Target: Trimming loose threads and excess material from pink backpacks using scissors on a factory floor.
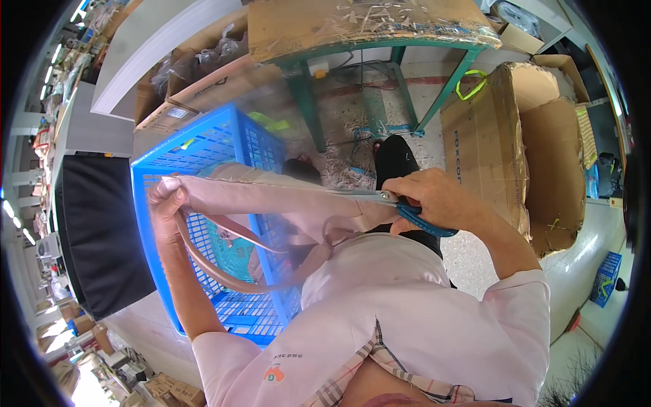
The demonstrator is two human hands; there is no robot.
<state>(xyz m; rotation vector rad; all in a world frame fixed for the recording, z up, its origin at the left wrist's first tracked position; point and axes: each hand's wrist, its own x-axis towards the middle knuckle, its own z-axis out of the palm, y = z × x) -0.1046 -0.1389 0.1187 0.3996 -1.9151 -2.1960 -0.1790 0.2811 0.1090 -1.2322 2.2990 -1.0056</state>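
Observation:
My left hand is closed on one end of a pale pink piece of fabric, stretched across in front of me. A long strap of similar colour hangs from it in a loop. In my right hand is a pair of scissors with dark blue handles. Their metal blades point left along the fabric's upper edge; whether the blades are apart I cannot tell. Below the fabric's left part stands a blue plastic crate, with a turquoise bag inside.
A green-legged table with a cardboard-covered top stands ahead, scraps on the floor beneath. To the right is a large open cardboard box. Another cardboard box holding plastic bags is at the upper left. A black panel stands left of the crate.

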